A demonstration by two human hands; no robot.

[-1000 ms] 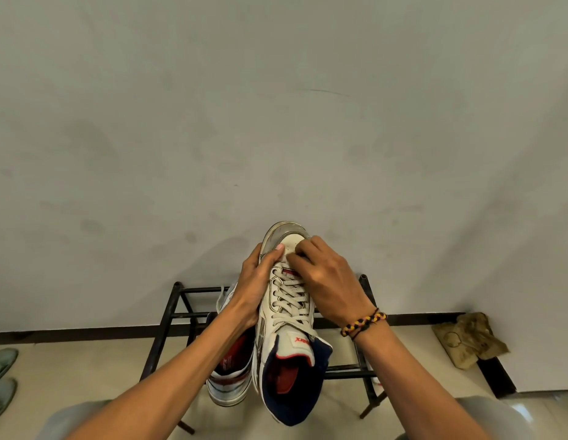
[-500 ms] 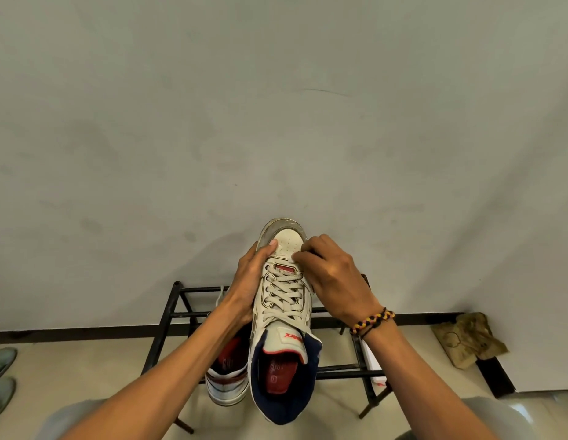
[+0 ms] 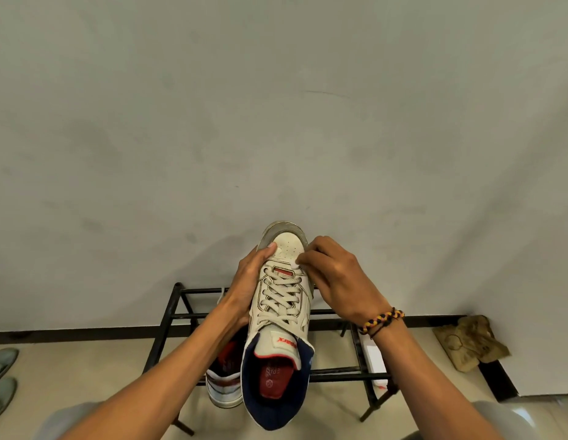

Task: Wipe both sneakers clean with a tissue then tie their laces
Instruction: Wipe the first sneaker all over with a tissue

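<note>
Two sneakers to do: my left hand (image 3: pixel 244 287) grips the raised sneaker (image 3: pixel 281 315) above the rack (image 3: pixel 171 315); my right hand (image 3: pixel 336 281) pinches a tissue (image 3: pixel 296 264) against its toe. Next, I judge, wipe its sides.

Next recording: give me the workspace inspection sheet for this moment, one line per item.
Surface: black metal rack against a grey wall, on a pale tiled floor.
Job's things: white sneaker held up, toe toward the wall, laces threaded but not tied; second sneaker on the rack below it; a small white tissue pressed on the toe area.
Clutter: white box at the rack's right end; crumpled tan cloth on the floor.
Grippers: left hand grips the sneaker's side; right hand pinches the tissue.
Cables: nothing seen.
Surroundings: grey slippers at far left.
</note>
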